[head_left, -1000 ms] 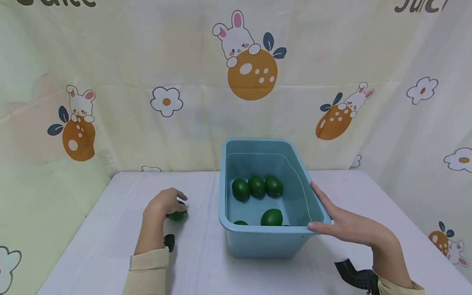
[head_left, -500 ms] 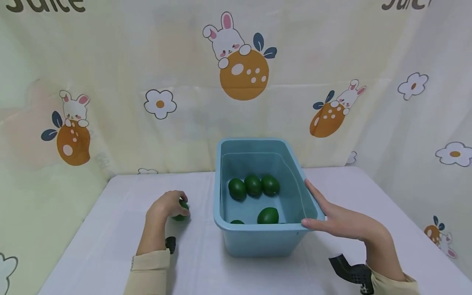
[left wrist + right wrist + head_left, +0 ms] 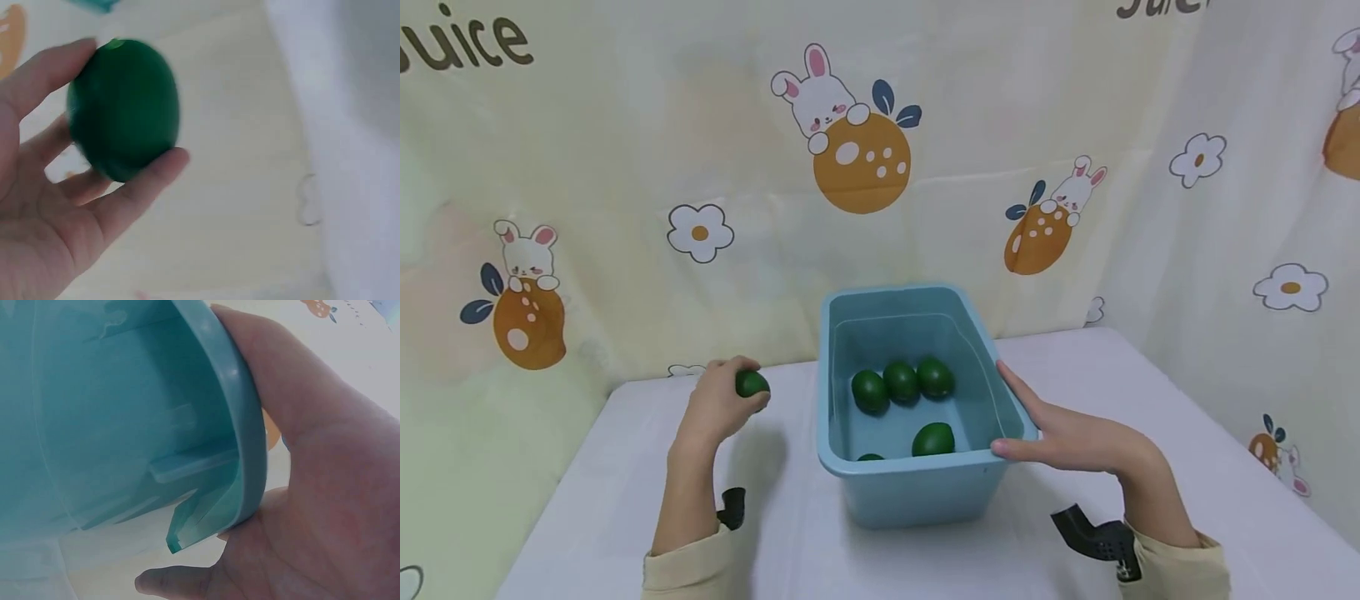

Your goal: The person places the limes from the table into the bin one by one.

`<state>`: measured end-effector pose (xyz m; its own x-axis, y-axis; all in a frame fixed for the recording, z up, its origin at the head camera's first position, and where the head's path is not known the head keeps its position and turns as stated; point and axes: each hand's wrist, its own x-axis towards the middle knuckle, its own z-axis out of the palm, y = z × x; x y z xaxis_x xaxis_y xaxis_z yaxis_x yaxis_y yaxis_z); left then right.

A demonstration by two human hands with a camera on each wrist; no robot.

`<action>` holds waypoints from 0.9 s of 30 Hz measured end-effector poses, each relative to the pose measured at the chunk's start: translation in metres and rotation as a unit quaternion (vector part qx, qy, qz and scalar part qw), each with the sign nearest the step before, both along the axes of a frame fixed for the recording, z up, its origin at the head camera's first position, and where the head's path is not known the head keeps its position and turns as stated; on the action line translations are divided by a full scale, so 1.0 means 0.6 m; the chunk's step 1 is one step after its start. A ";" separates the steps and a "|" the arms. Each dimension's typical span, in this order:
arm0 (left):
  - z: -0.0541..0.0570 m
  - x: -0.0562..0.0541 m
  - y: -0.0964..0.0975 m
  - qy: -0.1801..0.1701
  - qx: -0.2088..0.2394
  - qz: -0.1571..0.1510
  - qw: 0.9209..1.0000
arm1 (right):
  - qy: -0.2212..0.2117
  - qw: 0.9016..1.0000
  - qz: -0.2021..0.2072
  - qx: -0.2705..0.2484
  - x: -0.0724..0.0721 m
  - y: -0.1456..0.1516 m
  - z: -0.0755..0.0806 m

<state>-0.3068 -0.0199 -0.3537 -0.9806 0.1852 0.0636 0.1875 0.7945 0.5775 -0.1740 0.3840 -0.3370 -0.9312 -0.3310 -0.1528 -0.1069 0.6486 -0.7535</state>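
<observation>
My left hand holds a dark green oval fruit, smooth like an avocado or lime, above the left of the table. In the left wrist view, fingertips pinch this fruit around its sides, a pale stem spot at its top. My right hand grips the near right corner of a blue plastic bin, thumb on the front rim and fingers along the right side. The right wrist view shows the hand against the bin's rim. Several like green fruits lie inside; the front wall partly hides one.
A white cloth covers the table under the bin. Behind it hangs a cream curtain printed with rabbits, oranges and flowers. Black wrist mounts sit on both forearms.
My left hand has lifted the green fruit off the table. My right hand stays at the bin's corner. The head view has swung slightly right.
</observation>
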 end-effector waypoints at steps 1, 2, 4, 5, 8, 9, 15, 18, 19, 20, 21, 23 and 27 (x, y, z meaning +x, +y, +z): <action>0.011 0.004 -0.001 0.014 0.016 0.008 1.000 | 0.000 1.000 -0.001 0.000 -0.002 -0.002 0.001; 0.021 0.009 -0.001 0.028 0.032 0.013 0.999 | 0.001 1.000 -0.002 0.000 -0.004 -0.004 0.001; 0.042 0.021 -0.001 0.061 0.059 0.019 0.996 | 0.001 1.000 -0.005 -0.001 -0.007 -0.008 0.002; 0.051 0.028 0.000 0.075 0.069 0.020 0.995 | 0.000 1.000 -0.005 -0.003 -0.008 -0.009 0.001; 0.074 0.049 0.003 0.112 0.087 0.021 0.990 | -0.002 1.000 -0.004 -0.003 -0.011 -0.013 -0.001; 0.081 0.055 0.006 0.123 0.090 0.019 0.988 | -0.003 1.000 -0.003 -0.004 -0.012 -0.014 -0.002; 0.115 0.083 0.040 0.169 0.121 -0.006 0.978 | -0.006 1.000 -0.005 -0.010 -0.013 -0.013 -0.001; 0.128 0.094 0.056 0.182 0.143 -0.025 0.972 | -0.005 1.000 -0.003 -0.013 -0.012 -0.014 -0.001; 0.131 0.097 0.059 0.185 0.151 -0.031 0.971 | -0.004 1.000 -0.002 -0.014 -0.012 -0.014 -0.001; 0.134 0.099 0.061 0.187 0.158 -0.036 0.969 | -0.004 1.000 -0.001 -0.016 -0.013 -0.016 -0.001; 0.135 0.101 0.062 0.187 0.165 -0.040 0.967 | -0.004 1.000 0.001 -0.017 -0.013 -0.017 -0.002; 0.137 0.104 0.063 0.187 0.175 -0.044 0.966 | -0.002 1.000 0.004 -0.019 -0.014 -0.020 -0.001; 0.141 0.108 0.066 0.189 0.182 -0.054 0.964 | 0.000 1.000 0.002 -0.015 -0.011 -0.021 0.005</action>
<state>-0.2423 0.0197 -0.2692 -0.8514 0.1827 0.4917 0.5085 0.5173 0.6884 -0.1806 0.3713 -0.3339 -0.9296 -0.3399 -0.1422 -0.1106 0.6255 -0.7724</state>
